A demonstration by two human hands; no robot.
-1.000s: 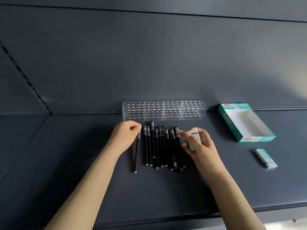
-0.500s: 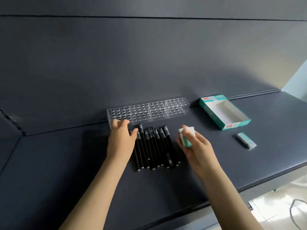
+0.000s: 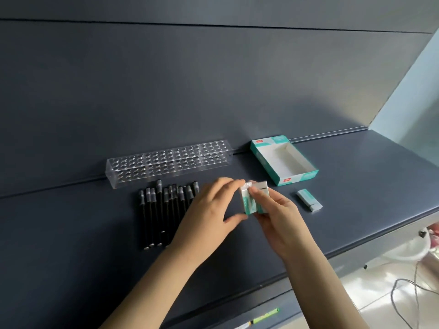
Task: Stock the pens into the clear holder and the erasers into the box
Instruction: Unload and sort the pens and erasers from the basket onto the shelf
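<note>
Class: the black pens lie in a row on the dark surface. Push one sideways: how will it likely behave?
The pens look thin and round, so one would probably roll, likely bumping its close-packed neighbours. They lie straight, so they seem stiff. Being slim, each is probably light.

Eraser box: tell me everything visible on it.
The box is a shallow open-topped cardboard tray, teal and white outside, white inside, with small red labels at both ends. It looks empty. It lies flat and angled on the dark table, right of the clear holder. Nothing touches it; a loose eraser lies just in front, apart.
</note>
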